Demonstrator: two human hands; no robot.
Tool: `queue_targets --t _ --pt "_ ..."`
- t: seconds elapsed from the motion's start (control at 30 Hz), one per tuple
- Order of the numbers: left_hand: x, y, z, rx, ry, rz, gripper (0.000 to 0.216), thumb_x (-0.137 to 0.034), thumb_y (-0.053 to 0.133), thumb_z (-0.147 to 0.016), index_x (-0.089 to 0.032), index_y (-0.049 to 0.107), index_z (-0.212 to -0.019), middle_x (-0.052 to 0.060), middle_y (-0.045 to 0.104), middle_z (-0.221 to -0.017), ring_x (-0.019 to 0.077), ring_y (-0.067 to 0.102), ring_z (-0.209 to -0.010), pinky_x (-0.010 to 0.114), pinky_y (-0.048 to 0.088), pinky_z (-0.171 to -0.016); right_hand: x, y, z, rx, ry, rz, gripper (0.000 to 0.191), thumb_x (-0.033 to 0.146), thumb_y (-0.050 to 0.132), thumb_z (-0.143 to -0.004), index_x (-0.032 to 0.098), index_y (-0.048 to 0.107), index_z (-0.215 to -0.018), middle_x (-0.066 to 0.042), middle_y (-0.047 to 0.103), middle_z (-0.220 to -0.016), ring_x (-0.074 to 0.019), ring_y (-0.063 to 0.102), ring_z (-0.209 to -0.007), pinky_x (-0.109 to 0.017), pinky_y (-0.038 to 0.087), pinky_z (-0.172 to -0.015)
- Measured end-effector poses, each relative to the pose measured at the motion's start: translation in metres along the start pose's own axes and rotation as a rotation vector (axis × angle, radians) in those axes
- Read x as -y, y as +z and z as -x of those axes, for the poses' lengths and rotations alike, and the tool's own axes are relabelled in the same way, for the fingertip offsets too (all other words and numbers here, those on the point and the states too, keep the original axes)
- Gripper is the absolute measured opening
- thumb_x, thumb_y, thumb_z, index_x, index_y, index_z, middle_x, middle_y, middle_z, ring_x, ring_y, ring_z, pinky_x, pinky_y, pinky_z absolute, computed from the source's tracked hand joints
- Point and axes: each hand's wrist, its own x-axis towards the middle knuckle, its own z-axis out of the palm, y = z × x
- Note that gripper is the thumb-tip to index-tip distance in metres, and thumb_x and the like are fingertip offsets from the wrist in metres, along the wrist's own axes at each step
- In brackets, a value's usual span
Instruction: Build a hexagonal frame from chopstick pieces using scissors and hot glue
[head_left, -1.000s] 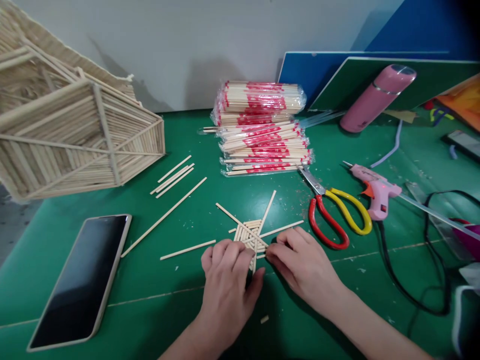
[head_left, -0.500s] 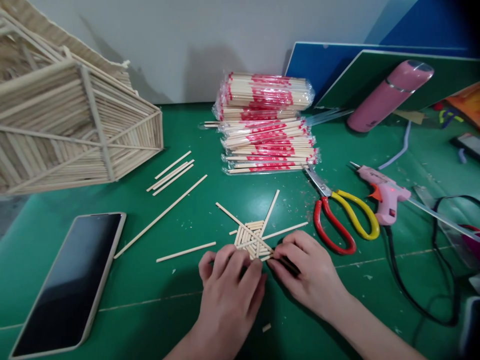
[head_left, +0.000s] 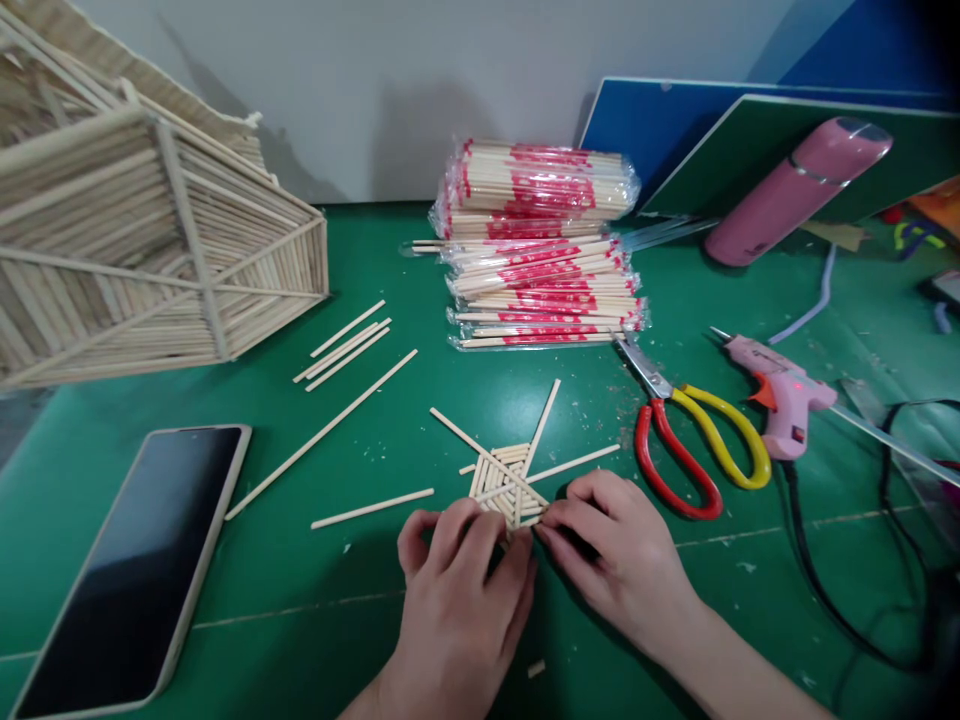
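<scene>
A star-shaped piece of pale wooden sticks [head_left: 501, 474] lies flat on the green table, its long sticks crossing and shorter ones packed side by side between them. My left hand [head_left: 465, 590] is closed at its near edge, with curled fingers hiding part of it. At the right-hand corner my right hand [head_left: 622, 560] pinches a stick end between thumb and forefinger. A loose stick [head_left: 373, 508] lies left of the star, and a longer stick [head_left: 322, 434] slants beyond that. Just below the hands is a tiny cut-off stick piece [head_left: 536, 668].
Red-and-white packs of chopsticks [head_left: 544, 270] lie at the back. Scissors [head_left: 679, 420], a pink glue gun [head_left: 784, 385] with its cord and a pink flask [head_left: 799, 195] are on the right. To the left are a phone [head_left: 131, 565], several short sticks [head_left: 349, 345] and a stick-built model [head_left: 165, 230].
My right fingertips have shifted slightly at the star's right corner, and the dark gap between them has narrowed. The view has turned a little, moving the objects on the right outward.
</scene>
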Motion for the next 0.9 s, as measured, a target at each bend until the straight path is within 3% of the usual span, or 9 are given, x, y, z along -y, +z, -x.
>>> queue_targets --t 0.27,0.47,0.9 --pt "0.0006 0.0011 -0.0005 -0.006 -0.005 0.009 0.01 -0.025 0.052 -0.077 -0.025 0.061 -0.082 0.0 0.06 -0.082 0.02 0.048 -0.088 0.039 0.027 -0.078 0.0027 -0.0005 -0.0012 -0.012 0.012 0.0 0.011 0.023 0.05 -0.079 0.02 0.06 -0.076 -0.003 0.052 -0.072 -0.0144 0.048 -0.067 -0.027 0.037 -0.06" --pt "0.0009 0.0029 -0.0015 -0.034 0.01 0.013 0.014 -0.025 0.051 -0.077 -0.024 0.061 -0.087 0.001 0.061 -0.082 0.0199 0.048 -0.088 0.038 0.028 -0.078 0.0005 -0.0007 -0.002 0.006 0.117 -0.067 0.008 0.026 0.053 -0.078 0.019 0.056 -0.077 -0.003 0.053 -0.074 -0.0147 0.05 -0.068 -0.027 0.04 -0.061" --pt "0.0004 0.0029 -0.0035 -0.053 0.009 0.001 0.015 -0.027 0.049 -0.078 -0.024 0.062 -0.086 0.001 0.062 -0.081 0.0202 0.049 -0.088 0.039 0.028 -0.08 -0.001 -0.0072 -0.0035 0.059 0.154 -0.199 0.008 0.016 0.048 -0.077 0.02 0.054 -0.081 -0.003 0.051 -0.079 -0.0131 0.05 -0.069 -0.025 0.041 -0.059"
